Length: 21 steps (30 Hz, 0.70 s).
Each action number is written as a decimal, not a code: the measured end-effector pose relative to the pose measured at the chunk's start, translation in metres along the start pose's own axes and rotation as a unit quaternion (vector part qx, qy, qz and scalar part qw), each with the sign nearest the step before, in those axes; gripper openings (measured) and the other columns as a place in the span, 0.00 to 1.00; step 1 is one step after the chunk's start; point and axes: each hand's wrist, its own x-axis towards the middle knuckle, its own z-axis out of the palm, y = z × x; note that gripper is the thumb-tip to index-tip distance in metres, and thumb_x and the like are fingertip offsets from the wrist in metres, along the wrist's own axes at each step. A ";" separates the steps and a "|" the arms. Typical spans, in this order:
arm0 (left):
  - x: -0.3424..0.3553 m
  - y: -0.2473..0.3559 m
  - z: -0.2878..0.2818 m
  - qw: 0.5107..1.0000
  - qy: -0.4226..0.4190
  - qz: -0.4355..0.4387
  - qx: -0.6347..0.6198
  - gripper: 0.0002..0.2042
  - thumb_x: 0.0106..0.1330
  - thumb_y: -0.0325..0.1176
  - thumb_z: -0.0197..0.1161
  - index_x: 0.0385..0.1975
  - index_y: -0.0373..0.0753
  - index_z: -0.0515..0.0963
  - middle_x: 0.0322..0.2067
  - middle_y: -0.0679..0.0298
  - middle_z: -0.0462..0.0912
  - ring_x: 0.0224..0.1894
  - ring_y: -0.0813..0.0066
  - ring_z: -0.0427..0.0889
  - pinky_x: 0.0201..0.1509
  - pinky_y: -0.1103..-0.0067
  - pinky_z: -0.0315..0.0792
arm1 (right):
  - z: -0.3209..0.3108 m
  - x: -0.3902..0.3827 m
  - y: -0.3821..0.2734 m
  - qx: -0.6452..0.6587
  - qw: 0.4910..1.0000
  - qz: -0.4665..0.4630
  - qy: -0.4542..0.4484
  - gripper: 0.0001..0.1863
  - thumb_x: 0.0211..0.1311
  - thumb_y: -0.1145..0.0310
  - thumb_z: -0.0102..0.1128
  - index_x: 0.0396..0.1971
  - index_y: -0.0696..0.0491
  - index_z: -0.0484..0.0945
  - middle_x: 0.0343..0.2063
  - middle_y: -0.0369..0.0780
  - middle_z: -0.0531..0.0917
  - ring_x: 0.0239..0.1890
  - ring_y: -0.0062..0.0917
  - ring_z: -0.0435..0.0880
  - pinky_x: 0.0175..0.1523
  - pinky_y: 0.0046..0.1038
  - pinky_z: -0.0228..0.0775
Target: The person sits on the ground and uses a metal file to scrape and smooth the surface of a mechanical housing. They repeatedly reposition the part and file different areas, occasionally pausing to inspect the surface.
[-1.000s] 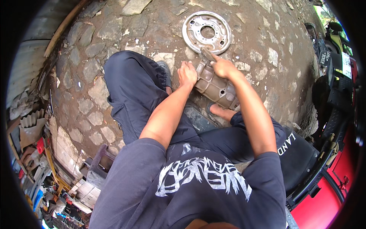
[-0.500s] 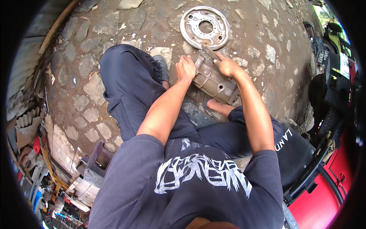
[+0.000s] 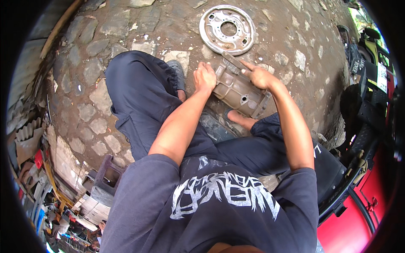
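Note:
A brown cast metal housing (image 3: 236, 95) lies on its side on the ground between my legs, beside my bare right foot in a sandal. My left hand (image 3: 204, 76) has its fingers curled at the housing's upper left end, holding it. My right hand (image 3: 257, 76) grips a wire brush (image 3: 231, 62), whose bristles rest on or just over the top end of the housing; its index finger stretches along the brush. Just beyond the brush lies a round, pale metal plate (image 3: 209, 31) with a large centre hole.
The ground (image 3: 99, 99) is rough stone and dirt. A red vehicle (image 3: 350, 219) with black bumper parts runs along the right. At lower left are a plastic crate or stool (image 3: 105, 181), piled scrap and tools (image 3: 42, 189), beside corrugated sheeting (image 3: 29, 84) along the left edge.
My right hand and the brush have shifted slightly rightward, with the brush's bristles now more visible. My left hand has moved little on the housing. The whole view has shifted slightly.

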 end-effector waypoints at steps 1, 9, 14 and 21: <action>0.003 -0.001 -0.003 1.000 -0.005 -0.002 -0.009 0.19 0.78 0.43 0.48 0.48 0.33 0.78 0.47 0.40 0.85 0.53 0.37 0.82 0.61 0.53 0.72 | -0.009 -0.008 -0.002 0.012 0.999 0.020 -0.036 0.31 0.79 0.50 0.50 0.78 0.31 0.60 0.63 0.51 0.77 0.59 0.39 0.80 0.62 0.38 0.71; 0.001 0.003 -0.001 1.000 -0.015 0.000 0.021 0.19 0.78 0.42 0.48 0.48 0.30 0.78 0.47 0.40 0.85 0.53 0.38 0.82 0.61 0.54 0.72 | -0.038 -0.013 -0.010 0.249 0.938 0.180 -0.160 0.32 0.81 0.50 0.48 0.79 0.29 0.54 0.19 0.28 0.70 0.11 0.12 0.58 0.14 0.20 0.49; 0.006 -0.002 -0.003 0.999 0.003 0.032 -0.002 0.19 0.78 0.41 0.48 0.47 0.29 0.78 0.47 0.40 0.85 0.54 0.38 0.82 0.62 0.55 0.71 | -0.025 -0.012 -0.016 0.290 0.932 0.176 -0.124 0.31 0.81 0.52 0.49 0.79 0.33 0.56 0.19 0.29 0.70 0.14 0.13 0.61 0.14 0.21 0.51; 0.005 -0.002 -0.004 1.000 -0.012 0.016 -0.005 0.20 0.77 0.44 0.48 0.45 0.30 0.79 0.47 0.38 0.84 0.54 0.35 0.80 0.62 0.53 0.69 | -0.030 -0.101 -0.026 0.028 1.000 0.005 -0.003 0.31 0.78 0.54 0.53 0.77 0.39 0.62 0.49 0.49 0.84 0.50 0.38 0.84 0.55 0.36 0.76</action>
